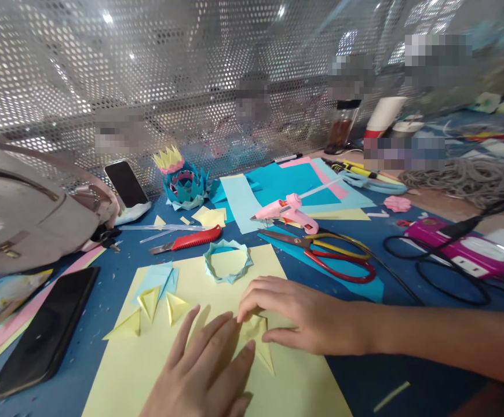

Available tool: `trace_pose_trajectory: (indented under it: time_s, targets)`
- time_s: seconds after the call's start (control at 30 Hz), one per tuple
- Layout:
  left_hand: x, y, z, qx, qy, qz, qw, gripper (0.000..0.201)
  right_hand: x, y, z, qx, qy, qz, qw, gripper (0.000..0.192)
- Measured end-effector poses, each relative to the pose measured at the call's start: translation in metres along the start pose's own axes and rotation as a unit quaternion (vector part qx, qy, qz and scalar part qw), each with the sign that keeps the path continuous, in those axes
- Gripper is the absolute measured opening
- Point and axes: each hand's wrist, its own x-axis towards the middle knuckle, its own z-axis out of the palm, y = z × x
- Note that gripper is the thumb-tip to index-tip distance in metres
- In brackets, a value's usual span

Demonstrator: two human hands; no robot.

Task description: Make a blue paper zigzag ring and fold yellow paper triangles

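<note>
My left hand (204, 370) lies flat with fingers spread, pressing down on a small folded yellow paper piece (260, 341) on a large yellow sheet (156, 359). My right hand (295, 315) rests across from the right, its fingertips curled down on the same folded piece. To the left lie three folded yellow triangles (150, 301) beside a light blue folded piece (159, 277). A light blue paper ring (228, 260) sits on the sheet's far edge.
Red-handled scissors (334, 255), a pink glue gun (289, 211) and a red utility knife (191, 238) lie beyond the sheet. A black phone (47, 330) lies at left, a bag (26, 208) behind it. A blue-and-yellow paper crown (182, 179), coloured sheets and a pink power strip (464, 249) stand farther back.
</note>
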Motion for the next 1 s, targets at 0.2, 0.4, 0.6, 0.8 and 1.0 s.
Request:
trace_pose_trajectory:
  time_s: [0.2,0.4,0.6,0.8,1.0]
  targets:
    - [0.003,0.000,-0.001,0.007,0.004,-0.003,1.000,0.040,-0.001,0.007,0.005,0.032,0.046,0.013,0.998,0.031]
    - [0.005,0.004,0.000,-0.029,0.023,-0.052,0.998,0.030,0.001,0.013,0.013,0.039,0.095,0.042,0.994,0.024]
    - [0.009,0.003,-0.002,-0.035,0.019,-0.050,0.998,0.028,0.000,0.015,0.011,-0.070,0.091,-0.032,0.993,0.006]
    - [0.012,-0.007,-0.005,-0.018,0.002,0.019,1.000,0.030,-0.003,0.013,0.004,-0.191,0.063,-0.112,0.973,0.017]
    - [0.013,-0.002,0.003,-0.038,0.051,-0.017,0.998,0.032,-0.002,0.016,0.000,-0.255,0.055,-0.148,0.954,0.020]
